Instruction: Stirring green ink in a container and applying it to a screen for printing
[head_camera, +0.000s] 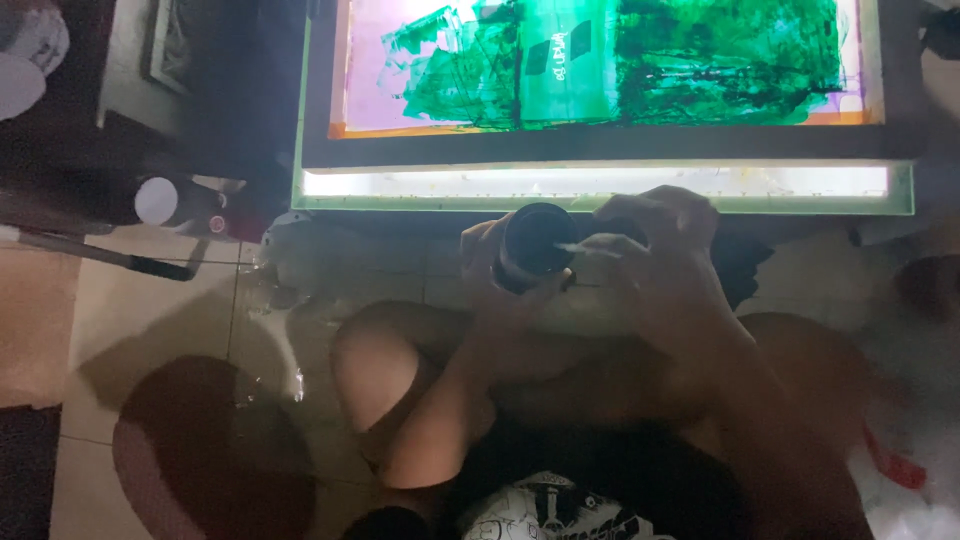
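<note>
A dim home print workshop: a lit light table (600, 183) carries a green-inked screen frame (610, 140), with tiled floor (150, 310) just below it.

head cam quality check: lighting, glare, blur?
Head view: dim overall, lit mainly by the glowing light table, whose front strip is blown out. The left hand and right hand around the dark jar are underexposed and soft. The green-inked screen is bright and saturated. Floor tiles carry heavy shadow.
</note>
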